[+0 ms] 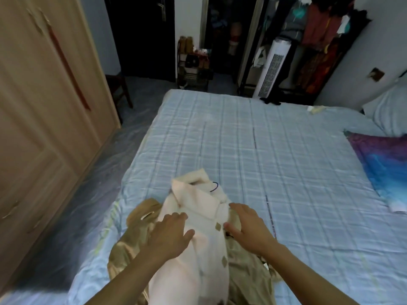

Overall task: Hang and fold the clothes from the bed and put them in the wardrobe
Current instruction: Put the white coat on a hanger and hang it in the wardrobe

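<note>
A: Head view, from the left: what is lying beside the wardrobe [44, 106]?

B: A tan garment [130, 247] on the bed [286, 161], a cream coat [204, 216] lying over it. The left hand [169, 234] is resting flat on the coat, fingers straight. The right hand [248, 227] is touching its right edge, fingers spread.

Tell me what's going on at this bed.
A person leans over the blue checked bed with both hands laid on a cream-white buttoned coat. The left hand rests flat on one side of its front and the right hand on the other, fingers spread. The coat lies on top of a crumpled tan garment, and a thin blue hanger hook pokes out at its collar. The light wooden wardrobe on the left is closed.
</note>
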{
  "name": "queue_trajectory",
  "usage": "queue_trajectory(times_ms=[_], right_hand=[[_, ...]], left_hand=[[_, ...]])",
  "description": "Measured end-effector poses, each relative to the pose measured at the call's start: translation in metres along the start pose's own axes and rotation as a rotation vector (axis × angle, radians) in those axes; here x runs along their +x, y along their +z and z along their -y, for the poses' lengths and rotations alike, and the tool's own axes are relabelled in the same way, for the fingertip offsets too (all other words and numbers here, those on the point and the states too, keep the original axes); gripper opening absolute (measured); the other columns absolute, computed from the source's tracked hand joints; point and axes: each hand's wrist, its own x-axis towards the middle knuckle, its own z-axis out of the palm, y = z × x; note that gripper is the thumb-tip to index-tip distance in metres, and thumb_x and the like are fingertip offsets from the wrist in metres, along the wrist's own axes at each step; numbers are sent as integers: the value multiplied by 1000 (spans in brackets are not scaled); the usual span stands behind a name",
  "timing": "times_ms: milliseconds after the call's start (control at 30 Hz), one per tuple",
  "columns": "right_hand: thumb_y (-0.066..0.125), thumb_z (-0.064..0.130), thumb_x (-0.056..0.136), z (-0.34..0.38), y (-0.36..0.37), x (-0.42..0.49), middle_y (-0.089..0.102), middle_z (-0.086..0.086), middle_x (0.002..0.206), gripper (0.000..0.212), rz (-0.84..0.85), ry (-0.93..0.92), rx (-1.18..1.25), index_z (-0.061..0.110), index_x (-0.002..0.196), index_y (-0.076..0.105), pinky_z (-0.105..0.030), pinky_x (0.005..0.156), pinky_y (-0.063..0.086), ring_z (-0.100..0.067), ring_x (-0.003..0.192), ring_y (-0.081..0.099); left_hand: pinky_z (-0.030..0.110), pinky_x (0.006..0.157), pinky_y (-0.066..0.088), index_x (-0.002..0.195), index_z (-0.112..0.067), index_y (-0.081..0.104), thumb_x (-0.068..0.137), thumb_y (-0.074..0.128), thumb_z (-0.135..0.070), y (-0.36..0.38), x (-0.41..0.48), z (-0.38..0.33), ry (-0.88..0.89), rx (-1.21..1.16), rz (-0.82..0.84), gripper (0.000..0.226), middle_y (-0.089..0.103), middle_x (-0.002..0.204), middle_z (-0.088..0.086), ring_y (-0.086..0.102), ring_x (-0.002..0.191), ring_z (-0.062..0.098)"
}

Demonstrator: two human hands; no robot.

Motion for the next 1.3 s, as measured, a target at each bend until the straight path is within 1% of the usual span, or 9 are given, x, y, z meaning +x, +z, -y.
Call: queue_trajectory(times_ms=[300,600,733,800,933,1000,1133,1200,1300], right_hand=[[52,52,93,-20,24,62,39,2,150,66,39,53,47,25,149,31,-36,110,34,-20,135,38],[52,49,95,-50,51,122,40,3,151,63,132,108,94,26,150,32,-33,112,32,-18,135,39],[52,50,94,-65,63,149,38,6,152,63,162,134,155,28,150,31,-31,112,32,-16,135,38],[51,51,94,-70,69,161,37,8,151,63,179,139,168,29,150,31,-31,112,33,-14,134,39],[48,58,89,-71,79,186,42,6,147,69,251,108,190,25,148,35,-28,110,33,-14,131,43],[42,64,83,-72,85,196,43,4,147,76,265,102,218,23,148,36,-28,111,31,-16,133,41],[54,43,96,-73,95,207,40,4,148,62,309,130,219,22,150,31,-26,111,25,-18,135,37],[56,45,94,-71,99,207,47,5,142,62,294,135,238,23,148,35,-30,109,31,-19,130,42],[49,59,81,-65,100,203,59,5,126,68,218,171,285,22,138,46,-33,99,42,-17,117,53]], left_hand=[[37,97,42,136,-23,44,96,41,-55,6,57,10,-24,15,6,51,56,127,-3,51,120,21],[38,100,40,140,-20,37,98,43,-52,35,137,7,-124,-2,159,53,50,134,2,45,126,24],[39,98,40,137,-15,36,95,48,-53,54,171,6,-238,8,237,58,44,137,6,44,127,28],[39,99,40,139,-13,34,93,51,-55,64,185,6,-289,-7,268,65,43,138,8,45,127,29],[38,107,38,155,-5,4,89,57,-60,88,206,7,-396,-166,280,100,36,147,14,42,133,30],[37,109,36,155,-5,-1,86,61,-61,96,212,7,-441,-221,257,109,37,147,15,42,135,30],[31,115,23,157,-8,4,92,58,-54,106,214,4,-410,-217,217,96,29,158,9,31,144,23],[31,114,25,156,-10,11,94,56,-48,108,215,3,-388,-210,177,86,35,156,7,36,141,22],[31,105,33,151,-13,24,95,57,-41,106,215,-1,-394,-233,107,70,51,141,6,48,129,23]])
